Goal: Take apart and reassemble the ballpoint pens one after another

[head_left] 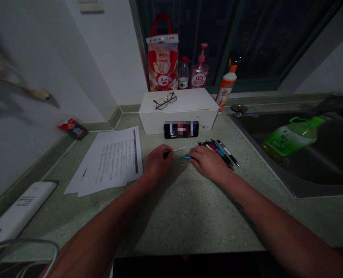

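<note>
My left hand (pixel 157 162) is closed around a dark pen part, out of which a thin pale pen refill (pixel 179 149) points to the right. Opposite it, my right hand (pixel 208 160) has its fingers pressed together on a blue pen barrel (pixel 185 157), held low over the counter. A tiny light-coloured piece (pixel 182 165) lies on the counter below the barrel. Several pens (pixel 222 150) in black, white, red and blue lie side by side just behind and to the right of my right hand, which partly covers them.
A phone (pixel 168 131) leans against a white box (pixel 179 112) with glasses (pixel 165 101) on top. Printed sheets (pixel 110 162) and a white power bank-like device (pixel 29 208) lie left. The sink (pixel 310 173) at right holds a green jug (pixel 293 135). Bottles (pixel 199 73) stand behind.
</note>
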A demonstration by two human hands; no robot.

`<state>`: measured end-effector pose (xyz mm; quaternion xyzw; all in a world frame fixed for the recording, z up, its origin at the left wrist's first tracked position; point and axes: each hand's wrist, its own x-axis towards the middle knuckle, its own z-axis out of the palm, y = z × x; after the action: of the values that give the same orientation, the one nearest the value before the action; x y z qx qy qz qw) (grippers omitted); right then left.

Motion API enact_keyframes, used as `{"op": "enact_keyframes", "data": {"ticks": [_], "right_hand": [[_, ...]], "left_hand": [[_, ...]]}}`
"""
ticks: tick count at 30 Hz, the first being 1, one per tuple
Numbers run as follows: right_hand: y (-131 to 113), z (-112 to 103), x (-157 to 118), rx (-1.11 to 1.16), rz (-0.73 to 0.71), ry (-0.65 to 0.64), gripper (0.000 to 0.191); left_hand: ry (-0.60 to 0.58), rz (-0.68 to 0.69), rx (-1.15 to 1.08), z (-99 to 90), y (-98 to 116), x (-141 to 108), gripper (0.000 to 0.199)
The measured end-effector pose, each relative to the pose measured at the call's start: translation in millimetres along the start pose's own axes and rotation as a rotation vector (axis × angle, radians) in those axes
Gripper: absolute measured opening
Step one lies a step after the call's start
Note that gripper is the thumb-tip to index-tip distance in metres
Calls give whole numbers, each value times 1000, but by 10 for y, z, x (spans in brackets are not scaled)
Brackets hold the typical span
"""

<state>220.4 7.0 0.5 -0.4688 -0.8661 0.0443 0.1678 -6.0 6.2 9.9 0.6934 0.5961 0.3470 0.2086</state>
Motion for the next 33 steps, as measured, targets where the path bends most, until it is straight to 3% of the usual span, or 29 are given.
{"op": "enact_keyframes", "data": {"ticks": [4,7,11,15,24,33], "right_hand": [[-24,37,0,-7,-10,-19,24],[-4,-35,-20,52,24,74,25],[-61,-110,-26,118,13,210,29],[-118,-95,-21,125,-71,122,23],[177,-175,-74,23,60,120,29],[6,-146,-60,98,-4,84,26]], "left_hand": [[-2,8,-4,2,7,1,9],[-23,39,-17,30,-16,-4,9],[-63,187,-73,72,-48,-28,7],[-122,299,-90,76,-36,-60,8],[-62,79,-118,95,-113,4,14],[-106,147,-35,59,-16,-41,13]]}}
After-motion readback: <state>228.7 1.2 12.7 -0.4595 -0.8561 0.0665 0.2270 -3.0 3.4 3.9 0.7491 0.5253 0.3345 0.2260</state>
